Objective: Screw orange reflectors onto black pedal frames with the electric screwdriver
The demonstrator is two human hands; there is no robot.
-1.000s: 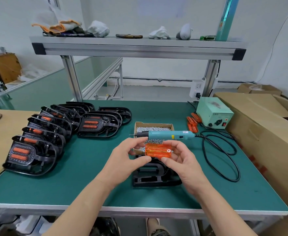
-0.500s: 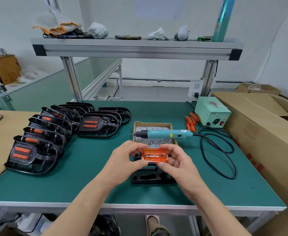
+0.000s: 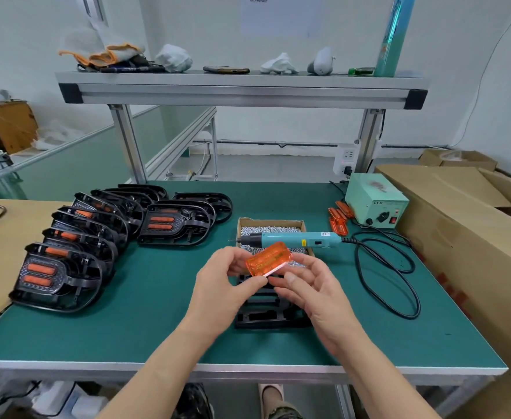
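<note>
"Orange reflector [image 3: 268,259]: position?"
"Pinched between left hand [image 3: 224,285] and right hand [image 3: 311,287], tilted, above the black pedal frame [image 3: 266,316]. Seating step, I judge. Next: square it into the frame; electric screwdriver [image 3: 296,239] lies across the screw box [image 3: 270,221]."

The reflector [image 3: 268,258] is translucent orange with a faint ribbed pattern. The pedal frame [image 3: 266,313] is plain black. The electric screwdriver [image 3: 299,239] is teal with a black nose and a black cable [image 3: 399,285]. The surface [image 3: 157,297] is dark green. The finished pedals [image 3: 63,276] are black with orange bars.
</note>
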